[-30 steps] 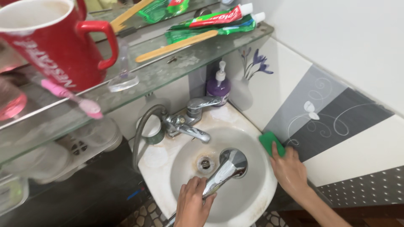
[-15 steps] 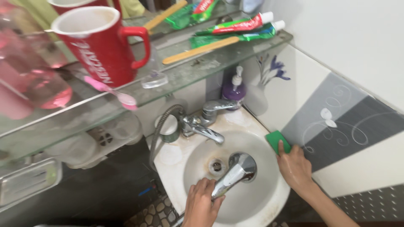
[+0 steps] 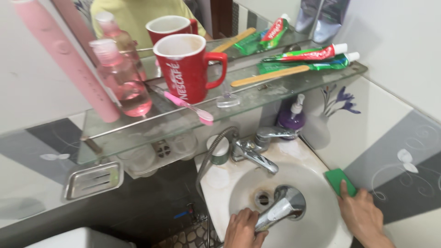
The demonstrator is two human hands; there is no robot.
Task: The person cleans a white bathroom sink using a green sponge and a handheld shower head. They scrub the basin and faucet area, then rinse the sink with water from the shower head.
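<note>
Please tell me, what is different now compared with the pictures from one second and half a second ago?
Mostly the view shifted: the sink now sits lower and further right, so more of the glass shelf and a pink bottle appear. Nothing was picked up or released. The left hand still grips the chrome sprayer head, and the right hand still presses the green sponge on the rim.

Bathroom corner. Right wall [image 3: 390, 50] plain white above, tiles [image 3: 395, 160] grey and white with flower swirls below. Far: mirror [image 3: 220, 18] over glass shelf [image 3: 138, 124]. Patterned floor [image 3: 186, 239] near, under the sink. Even, soft light.
</note>
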